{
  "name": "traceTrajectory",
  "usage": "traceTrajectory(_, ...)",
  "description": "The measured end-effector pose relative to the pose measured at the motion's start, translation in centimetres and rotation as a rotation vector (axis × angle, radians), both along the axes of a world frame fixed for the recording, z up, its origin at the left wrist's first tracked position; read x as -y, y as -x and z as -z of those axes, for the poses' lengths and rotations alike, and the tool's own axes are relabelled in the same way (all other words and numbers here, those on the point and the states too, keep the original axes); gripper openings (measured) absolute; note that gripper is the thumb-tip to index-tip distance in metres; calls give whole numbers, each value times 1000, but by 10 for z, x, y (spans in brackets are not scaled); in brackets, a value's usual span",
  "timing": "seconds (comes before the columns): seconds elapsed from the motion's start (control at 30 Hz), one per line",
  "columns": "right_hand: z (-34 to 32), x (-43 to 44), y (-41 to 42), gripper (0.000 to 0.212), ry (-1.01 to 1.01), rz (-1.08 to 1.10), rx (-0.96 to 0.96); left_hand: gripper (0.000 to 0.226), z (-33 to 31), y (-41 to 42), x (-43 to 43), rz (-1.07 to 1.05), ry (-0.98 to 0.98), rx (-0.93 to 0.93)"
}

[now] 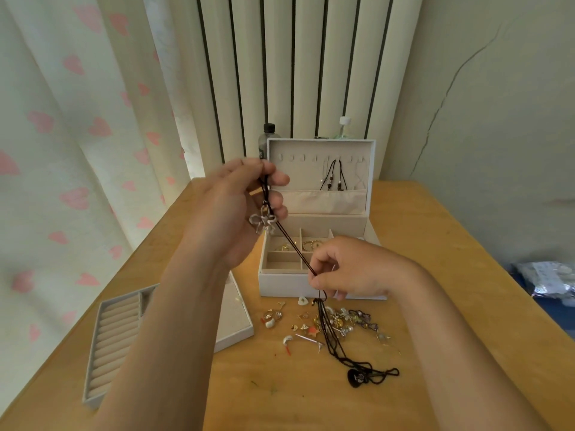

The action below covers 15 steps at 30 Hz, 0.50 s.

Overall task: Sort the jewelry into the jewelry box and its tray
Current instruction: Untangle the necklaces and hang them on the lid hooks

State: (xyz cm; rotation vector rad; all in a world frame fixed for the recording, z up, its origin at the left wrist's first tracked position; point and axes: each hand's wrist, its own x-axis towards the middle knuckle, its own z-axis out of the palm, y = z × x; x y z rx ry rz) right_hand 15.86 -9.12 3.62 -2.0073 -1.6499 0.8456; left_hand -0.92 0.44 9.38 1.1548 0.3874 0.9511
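Two bare forearms rise from the near edge over a smooth honey-coloured wooden table [435, 275]. The left hand [236, 206] is raised, its curled fingers pinching the top of a thin black cord necklace [292, 244], and a silvery open-wire bow pendant [263, 222] dangles against the palm. The cord runs taut, down and right, to the right hand [351, 269], which pinches it between thumb and forefinger with the other fingers tucked in. This happens above the near front of the white jewelry box [280, 286]. The box's lid stands upright, lined in beige fabric with a row of small hooks and a pocket. Dark corded necklaces [334, 175] hang inside the lid. Its square compartments hold gold rings [311, 244]. Near the box's front wall lies a heap of loose jewelry [336, 321] made up of small metallic and pearly pieces. More black cord threads through the heap to a black guitar-shaped pendant [356, 377]; I cannot tell whether it belongs to the held necklace. At near left sits the tray [93, 368], with padded ribbed ring rolls, partly hidden by the left forearm. Two capped bottles [268, 132] stand behind the box, before a ribbed radiator [295, 73] and a heart-print curtain [62, 119].
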Motion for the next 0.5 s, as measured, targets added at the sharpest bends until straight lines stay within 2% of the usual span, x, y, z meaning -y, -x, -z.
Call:
traceTrajectory(0.17,-9,13,-1,4,36,37,-19,16,-25,12,10,-20,-42,16)
traceTrajectory(0.5,-56,58,17,11,-188,70,-107,16,-41,29,50,-3,-151,-100)
